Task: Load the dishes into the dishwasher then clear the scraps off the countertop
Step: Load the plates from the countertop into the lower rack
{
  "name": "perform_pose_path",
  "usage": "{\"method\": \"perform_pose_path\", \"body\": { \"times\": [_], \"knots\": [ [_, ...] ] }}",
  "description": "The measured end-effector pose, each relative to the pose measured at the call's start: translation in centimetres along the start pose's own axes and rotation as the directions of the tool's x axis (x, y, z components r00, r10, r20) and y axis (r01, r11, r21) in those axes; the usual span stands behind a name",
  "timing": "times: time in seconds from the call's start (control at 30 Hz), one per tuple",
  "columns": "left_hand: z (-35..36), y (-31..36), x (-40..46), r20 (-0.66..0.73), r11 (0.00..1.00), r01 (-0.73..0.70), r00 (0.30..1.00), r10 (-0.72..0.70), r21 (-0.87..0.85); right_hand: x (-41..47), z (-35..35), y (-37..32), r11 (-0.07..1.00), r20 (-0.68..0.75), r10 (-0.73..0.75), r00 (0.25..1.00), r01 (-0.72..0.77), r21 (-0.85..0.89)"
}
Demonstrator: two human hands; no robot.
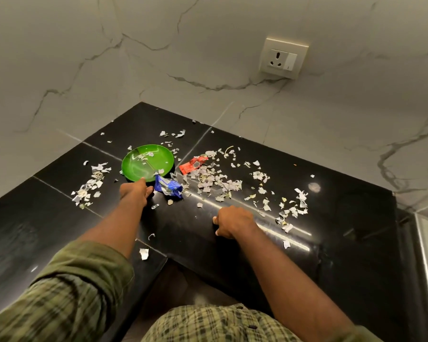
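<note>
A green plate (143,166) lies on the black countertop (344,218) near the corner, with a few paper scraps on it. My left hand (135,192) reaches to the plate's near rim and touches it; whether its fingers grip the rim is hidden. My right hand (232,222) rests on the countertop with its fingers curled under, holding nothing that I can see. A crumpled blue wrapper (169,186) lies just right of my left hand. A red wrapper (192,164) lies beyond it. Several torn paper scraps (213,180) are strewn across the counter.
Marble-patterned walls meet behind the plate. A wall socket (283,58) sits on the right wall. More scraps (90,185) lie left of the plate and another cluster of scraps (292,211) lies at the right. The counter's front edge (173,257) steps inward near my body.
</note>
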State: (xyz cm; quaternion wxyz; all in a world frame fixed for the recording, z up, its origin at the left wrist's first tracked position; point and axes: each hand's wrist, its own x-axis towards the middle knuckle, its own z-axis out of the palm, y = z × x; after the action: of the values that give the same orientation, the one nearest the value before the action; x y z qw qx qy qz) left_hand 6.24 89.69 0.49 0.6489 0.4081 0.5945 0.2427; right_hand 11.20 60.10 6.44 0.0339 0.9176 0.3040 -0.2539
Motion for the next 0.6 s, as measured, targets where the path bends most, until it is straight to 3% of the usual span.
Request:
{"method": "perform_pose_path", "body": {
  "times": [0.17,0.3,0.5,0.6],
  "knots": [
    [0.2,0.0,3.8,0.002,0.999,0.045,0.999,-0.045,-0.003,0.4,0.1,0.8,1.000,0.049,-0.005,0.999,0.003,0.026],
    [0.4,1.7,1.4,-0.004,0.988,0.047,0.999,-0.048,-0.149,0.5,0.4,1.0,0.998,0.053,0.010,0.999,-0.013,0.064],
    [1.0,3.7,-0.5,0.067,0.976,0.056,0.997,-0.042,-0.212,0.4,0.7,0.8,0.995,0.047,0.024,0.999,-0.028,0.095],
    [0.9,4.6,-0.4,0.013,0.992,-0.073,0.997,0.074,-0.102,0.2,1.1,0.7,0.994,0.054,0.025,0.998,-0.030,0.104]
  ]
}}
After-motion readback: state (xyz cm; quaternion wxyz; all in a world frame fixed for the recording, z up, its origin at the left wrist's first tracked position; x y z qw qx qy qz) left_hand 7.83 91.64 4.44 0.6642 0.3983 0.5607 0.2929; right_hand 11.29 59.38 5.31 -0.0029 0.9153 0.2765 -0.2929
